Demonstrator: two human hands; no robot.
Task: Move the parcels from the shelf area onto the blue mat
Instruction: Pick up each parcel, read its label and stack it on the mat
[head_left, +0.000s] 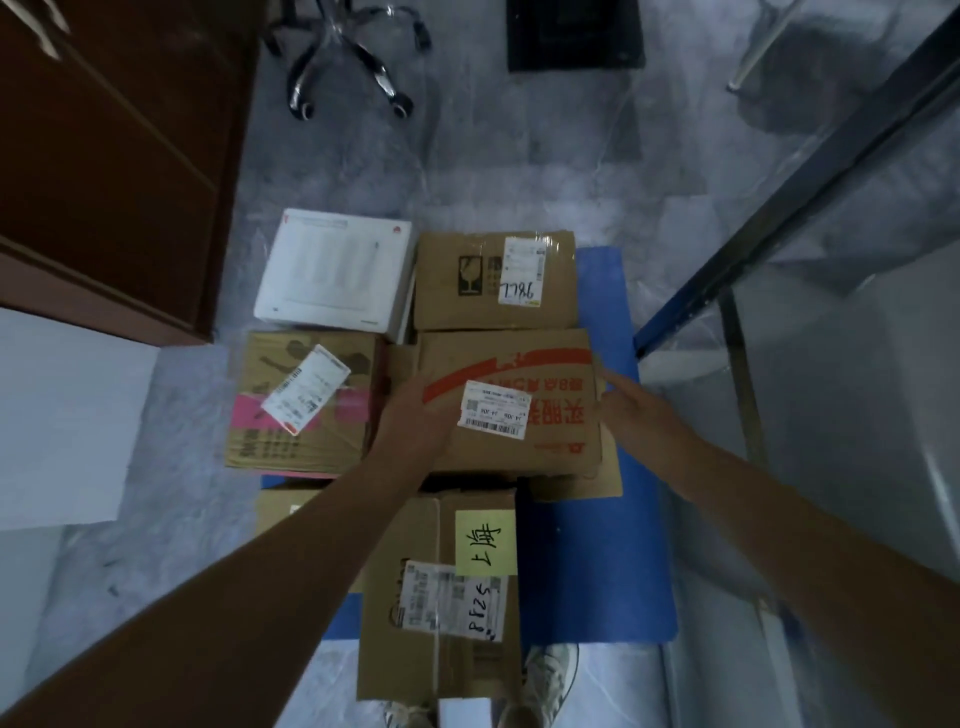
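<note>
We rest our left hand (415, 415) flat on the top left of the brown cardboard parcel with red print (556, 452), fingers relaxed. Our right hand (631, 410) sets straight fingers against its right edge. The parcel lies over the blue mat (597, 566), crowded by other cardboard parcels (493, 280) that hide its base. We cannot make out the left thumb through the blur.
</note>
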